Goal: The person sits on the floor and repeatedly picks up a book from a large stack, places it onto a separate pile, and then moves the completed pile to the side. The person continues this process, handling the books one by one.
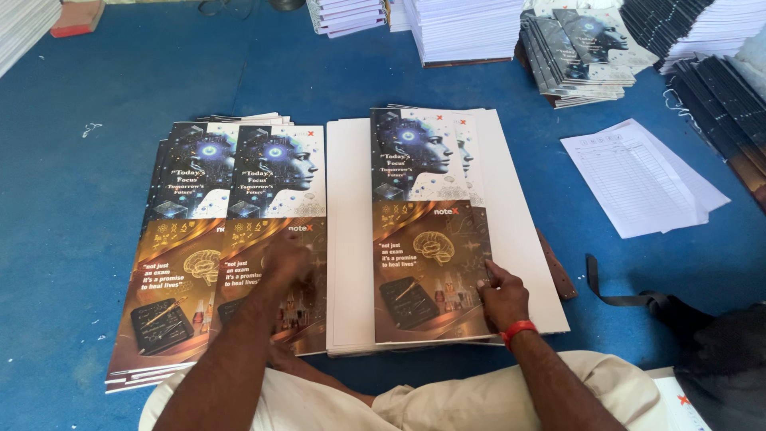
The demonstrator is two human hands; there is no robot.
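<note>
Two stacks of glossy printed cover sheets lie on a blue floor in front of me. The left stack (207,239) is fanned out, each sheet dark blue above and brown below. My left hand (285,259) presses down on its top sheet. To the right, a cover sheet (423,223) lies on a pile of plain white boards (519,231). My right hand (503,297), with a red band at the wrist, rests its fingers on the lower right edge of that sheet.
Tall stacks of white paper (463,28) and bundles of printed covers (582,52) stand at the back. Loose ruled sheets (638,179) lie to the right, dark covers (726,112) beyond them. A black strap (614,297) lies near my right knee.
</note>
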